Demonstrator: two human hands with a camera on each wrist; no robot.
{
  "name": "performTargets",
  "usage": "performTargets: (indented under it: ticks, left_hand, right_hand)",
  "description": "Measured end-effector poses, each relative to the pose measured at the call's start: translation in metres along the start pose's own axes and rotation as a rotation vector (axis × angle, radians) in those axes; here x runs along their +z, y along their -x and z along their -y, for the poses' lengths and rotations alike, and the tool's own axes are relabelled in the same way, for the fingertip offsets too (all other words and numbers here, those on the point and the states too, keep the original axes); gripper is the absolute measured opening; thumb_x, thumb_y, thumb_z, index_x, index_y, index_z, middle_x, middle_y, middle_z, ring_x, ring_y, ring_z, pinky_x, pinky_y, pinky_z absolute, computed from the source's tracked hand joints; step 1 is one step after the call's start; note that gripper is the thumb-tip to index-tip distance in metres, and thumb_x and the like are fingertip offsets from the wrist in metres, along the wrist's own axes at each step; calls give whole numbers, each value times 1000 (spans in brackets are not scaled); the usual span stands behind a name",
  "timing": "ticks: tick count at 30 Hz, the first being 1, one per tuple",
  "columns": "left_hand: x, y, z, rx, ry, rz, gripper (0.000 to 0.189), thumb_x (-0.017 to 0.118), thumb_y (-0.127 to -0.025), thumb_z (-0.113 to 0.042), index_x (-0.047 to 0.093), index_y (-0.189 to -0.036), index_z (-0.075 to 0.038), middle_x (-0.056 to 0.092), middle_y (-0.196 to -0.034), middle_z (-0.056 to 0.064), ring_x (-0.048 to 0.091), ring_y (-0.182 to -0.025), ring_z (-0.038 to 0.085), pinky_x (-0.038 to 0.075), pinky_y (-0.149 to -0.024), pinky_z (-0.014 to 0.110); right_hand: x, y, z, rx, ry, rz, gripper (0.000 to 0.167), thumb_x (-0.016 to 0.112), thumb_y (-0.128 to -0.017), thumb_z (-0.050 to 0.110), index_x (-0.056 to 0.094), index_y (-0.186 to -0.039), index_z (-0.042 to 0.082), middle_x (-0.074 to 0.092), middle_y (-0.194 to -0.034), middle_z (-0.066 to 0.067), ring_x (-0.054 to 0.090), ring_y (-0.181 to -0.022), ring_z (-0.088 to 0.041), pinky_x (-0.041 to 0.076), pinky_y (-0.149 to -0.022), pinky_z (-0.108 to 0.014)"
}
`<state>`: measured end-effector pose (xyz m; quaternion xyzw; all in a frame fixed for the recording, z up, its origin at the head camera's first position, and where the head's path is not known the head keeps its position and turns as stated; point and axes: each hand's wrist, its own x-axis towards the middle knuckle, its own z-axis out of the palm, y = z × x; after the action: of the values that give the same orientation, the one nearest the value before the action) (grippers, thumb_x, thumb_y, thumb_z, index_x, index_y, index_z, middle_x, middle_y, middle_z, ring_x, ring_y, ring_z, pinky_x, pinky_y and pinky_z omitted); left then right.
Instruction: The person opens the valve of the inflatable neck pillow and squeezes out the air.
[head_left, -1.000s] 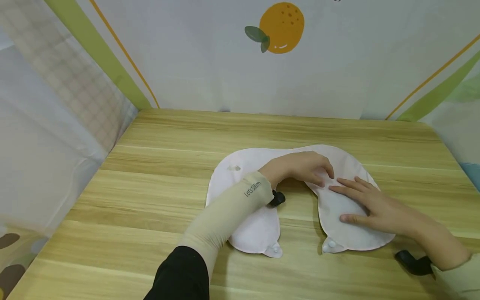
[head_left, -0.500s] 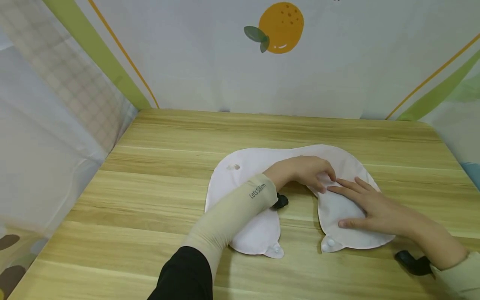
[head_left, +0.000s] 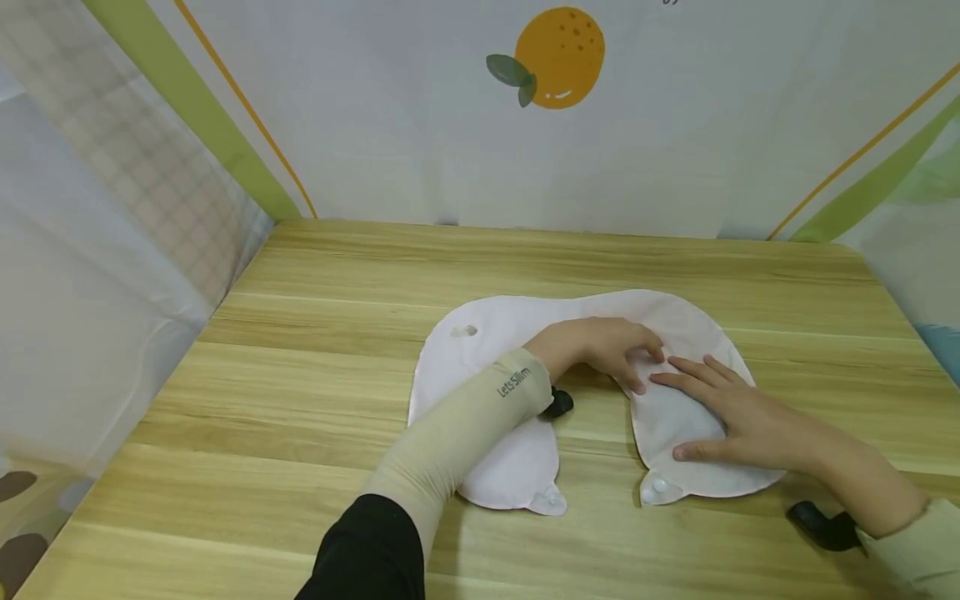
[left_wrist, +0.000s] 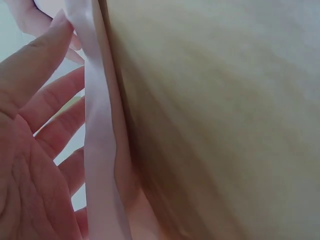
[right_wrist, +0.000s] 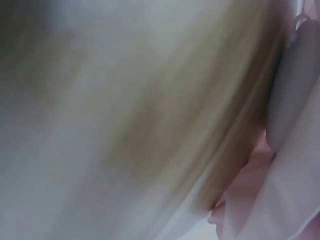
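Note:
A pale pink, U-shaped cloth bib [head_left: 495, 321] lies spread on the wooden table, its curve away from me and its two ends toward me. Each end has a small tab with a snap button [head_left: 660, 486]. My left hand [head_left: 603, 342] reaches across the left half, its bent fingers and thumb touching the cloth near the inner edge of the right half. Loosely spread fingers and the thumb tip [left_wrist: 60, 25] meet the fabric in the left wrist view. My right hand [head_left: 738, 417] rests flat on the right half, fingers spread.
The wooden table [head_left: 300, 375] extends around the bib. Behind it hangs a white curtain [head_left: 375, 125] with a printed orange fruit. Black wrist mounts [head_left: 825, 527] sit beneath both wrists. A small mark or hole [head_left: 463, 331] shows on the bib's left half.
My left hand shifts slightly right and toward me, then a little back left. The right hand slides slightly left, still flat on the cloth. The bib barely moves.

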<state>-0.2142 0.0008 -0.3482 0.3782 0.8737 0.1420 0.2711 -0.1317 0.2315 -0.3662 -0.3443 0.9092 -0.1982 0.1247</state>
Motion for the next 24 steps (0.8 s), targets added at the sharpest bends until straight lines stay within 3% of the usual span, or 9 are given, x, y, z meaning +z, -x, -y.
performTargets:
  ticks: [9, 24]
  left_hand:
    - [2, 0, 1, -11, -24, 13, 56, 73, -91, -35, 54, -142, -29, 34, -159, -14, 28, -148, 5, 23, -121, 23]
    - [4, -3, -1, 11, -135, -2, 57, 71, -92, -35, 51, -145, -27, 33, -161, -10, 29, -149, 8, 26, -121, 26]
  right_hand:
    - [2, -2, 1, -14, -13, -20, 79, 80, -79, 48, 43, -147, 31, 32, -158, -19, 20, -138, -66, 26, -101, -79]
    - [1, -3, 1, -2, 9, -14, 79, 80, -79, 51, 44, -146, 30, 32, -158, -19, 22, -138, -66, 27, -98, -80]
